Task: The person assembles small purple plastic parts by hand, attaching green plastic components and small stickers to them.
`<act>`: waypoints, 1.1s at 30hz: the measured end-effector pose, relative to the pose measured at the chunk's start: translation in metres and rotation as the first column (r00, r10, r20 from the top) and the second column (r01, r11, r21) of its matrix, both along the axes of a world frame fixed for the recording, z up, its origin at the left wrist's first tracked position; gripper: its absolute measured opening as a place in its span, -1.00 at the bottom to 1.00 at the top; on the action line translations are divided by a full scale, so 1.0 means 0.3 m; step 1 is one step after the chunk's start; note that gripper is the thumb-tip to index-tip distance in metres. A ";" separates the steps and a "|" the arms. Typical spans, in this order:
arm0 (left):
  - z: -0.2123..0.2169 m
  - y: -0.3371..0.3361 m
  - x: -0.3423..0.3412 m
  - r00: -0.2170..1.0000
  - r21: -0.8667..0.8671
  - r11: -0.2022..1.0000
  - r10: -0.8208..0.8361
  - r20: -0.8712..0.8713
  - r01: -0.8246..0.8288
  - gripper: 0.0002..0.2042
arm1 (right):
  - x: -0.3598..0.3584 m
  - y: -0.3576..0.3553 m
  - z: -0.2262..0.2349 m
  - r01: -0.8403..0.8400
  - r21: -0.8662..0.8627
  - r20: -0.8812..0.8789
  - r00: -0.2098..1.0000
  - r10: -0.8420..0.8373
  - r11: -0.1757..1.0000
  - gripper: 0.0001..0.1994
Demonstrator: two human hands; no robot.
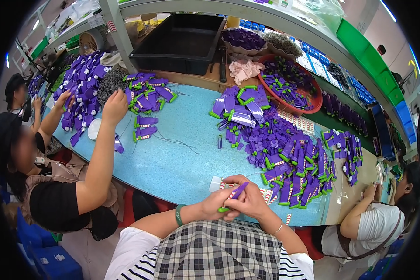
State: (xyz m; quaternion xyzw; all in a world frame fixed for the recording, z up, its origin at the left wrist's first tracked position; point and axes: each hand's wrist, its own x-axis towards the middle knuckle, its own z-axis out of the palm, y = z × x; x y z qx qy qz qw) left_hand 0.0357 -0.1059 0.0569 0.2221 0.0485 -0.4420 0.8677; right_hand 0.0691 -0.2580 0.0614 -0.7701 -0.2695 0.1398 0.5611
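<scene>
My left hand (217, 201) and my right hand (249, 198) meet just above my lap at the near edge of the blue table (182, 158). Together they grip one small purple piece with a green end (233, 196), which pokes out between the fingers. I wear a green band on my left wrist and a thin bracelet on my right. A big heap of the same purple and green pieces (284, 149) lies on the table just beyond my right hand. Some red-and-white striped strips (268, 191) lie beside my hands.
A person on my left reaches with both hands into another purple pile (82, 88). Another person sits at my right (382, 219). A black tub (182, 42), a red basin of pieces (291, 84), a pink cloth (245, 70) and bowls stand at the back under a shelf.
</scene>
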 end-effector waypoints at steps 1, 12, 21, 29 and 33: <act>-0.018 0.003 0.003 1.000 0.001 1.000 0.003 0.001 -0.003 -0.63 | 0.005 -0.005 0.010 -0.028 -0.011 -0.021 0.999 0.028 1.000 -0.58; 0.051 0.067 0.051 0.274 0.246 0.655 -0.062 0.960 -0.714 -0.83 | -0.002 -0.026 0.100 0.356 0.540 -0.619 0.782 0.074 0.763 -0.46; 0.065 0.087 0.091 -0.558 -0.349 0.439 -0.575 0.599 -0.828 -0.80 | 0.007 -0.035 0.082 0.290 0.456 -0.602 0.797 0.051 0.842 -0.95; 0.033 0.070 0.068 -0.658 -0.380 0.567 -0.440 0.611 -0.731 -0.80 | 0.014 -0.048 0.076 0.263 0.398 -0.642 0.764 0.062 0.879 -0.85; 0.054 0.081 0.063 -0.670 -0.355 0.614 -0.414 0.616 -0.705 -0.79 | -0.008 -0.030 0.078 0.291 0.328 -0.784 0.614 0.087 0.899 -0.84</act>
